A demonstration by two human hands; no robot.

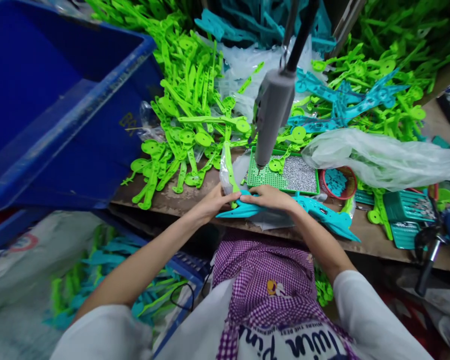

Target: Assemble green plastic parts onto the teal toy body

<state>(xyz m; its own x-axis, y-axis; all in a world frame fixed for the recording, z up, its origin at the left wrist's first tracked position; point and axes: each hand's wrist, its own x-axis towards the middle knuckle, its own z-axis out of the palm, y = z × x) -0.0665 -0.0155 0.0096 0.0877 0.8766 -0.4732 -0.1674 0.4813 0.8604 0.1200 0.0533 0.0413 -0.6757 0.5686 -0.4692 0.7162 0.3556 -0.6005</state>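
Teal plastic piece, flat and long, lying along the near edge of the bench, pinned under both hands. Left hand at its left end, fingers curled together on the teal plastic and touching a green strip that stands up in a small clear bag. Right hand just beside, fingers flat and pressed down on the same piece. Probably light, stiff with a little flex, smooth enough to slide; thin tips likely to bend, so best gripped at the broad middle.

Directly above the hands, a grey hanging power screwdriver, tip just over a green screw tray holding small silvery screws. To the right, a red basket with teal bits and a clear plastic bag. Behind, heaps of green parts and more teal ones. Far left, a blue crate, tilted.

Join between the two held pieces hidden under the fingers. Teal shape partly covered by the right forearm. Lower left blurred: teal and green parts in a sack, no detail.
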